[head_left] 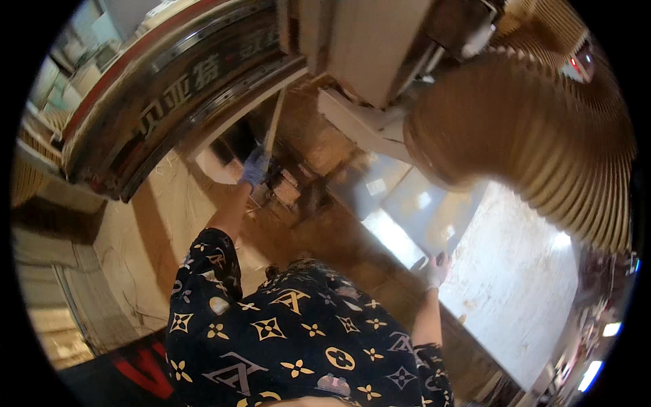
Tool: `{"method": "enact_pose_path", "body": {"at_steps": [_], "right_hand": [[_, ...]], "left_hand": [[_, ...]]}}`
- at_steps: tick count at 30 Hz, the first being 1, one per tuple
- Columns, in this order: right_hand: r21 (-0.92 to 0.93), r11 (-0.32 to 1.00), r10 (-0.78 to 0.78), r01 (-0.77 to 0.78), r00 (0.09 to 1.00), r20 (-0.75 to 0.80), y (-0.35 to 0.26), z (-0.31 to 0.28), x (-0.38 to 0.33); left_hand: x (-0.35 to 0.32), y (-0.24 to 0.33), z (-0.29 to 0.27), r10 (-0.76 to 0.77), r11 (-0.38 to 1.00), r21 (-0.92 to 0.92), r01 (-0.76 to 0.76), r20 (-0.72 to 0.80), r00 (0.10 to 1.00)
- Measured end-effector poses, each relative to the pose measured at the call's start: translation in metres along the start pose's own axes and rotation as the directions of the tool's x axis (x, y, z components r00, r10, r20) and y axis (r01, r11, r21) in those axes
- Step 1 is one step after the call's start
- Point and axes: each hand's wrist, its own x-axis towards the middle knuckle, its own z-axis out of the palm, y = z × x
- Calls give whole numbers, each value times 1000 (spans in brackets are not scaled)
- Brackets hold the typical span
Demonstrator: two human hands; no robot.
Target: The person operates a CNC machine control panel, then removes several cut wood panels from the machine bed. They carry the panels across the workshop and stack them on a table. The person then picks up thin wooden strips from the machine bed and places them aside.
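Observation:
My left hand (253,168), in a blue glove, is closed around the lower end of a long thin strip (275,125), pale and wood-coloured. The strip points away from me, toward the beam of a large machine. At the right, my right hand (439,271) has its fingers curled at the near corner of a glossy grey panel (413,200). Dust patches and a small pale label (376,186) lie on that panel. Beside it, a broad white board (515,285) stretches to the right.
A dark machine beam (183,95) crosses the upper left. A thick ribbed hose (522,142) arches over the panels at the right. Brown sawdust (325,136) covers the machine parts between my hands. A dusty pale surface (163,237) lies at the left.

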Motion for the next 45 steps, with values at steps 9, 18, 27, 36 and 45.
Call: {"method": "enact_pose_path", "body": {"at_steps": [9, 18, 27, 36, 45], "right_hand": [[-116, 981, 159, -155, 987, 26, -31, -8, -4], [-123, 972, 183, -199, 975, -128, -33, -12, -13], [-154, 972, 148, -178, 971, -188, -21, -20, -13], [-74, 988, 116, -134, 970, -213, -21, -14, -9], [-84, 989, 93, -118, 962, -259, -23, -12, -1]], "left_hand": [[7, 33, -6, -300, 947, 164, 276, 142, 943], [-41, 26, 79, -377, 916, 27, 401, 402, 834], [-31, 70, 117, -500, 799, -141, 584, 382, 777], [109, 64, 65, -144, 561, 805, 194, -136, 980], [105, 119, 146, 17, 437, 889, -141, 148, 989]]}}
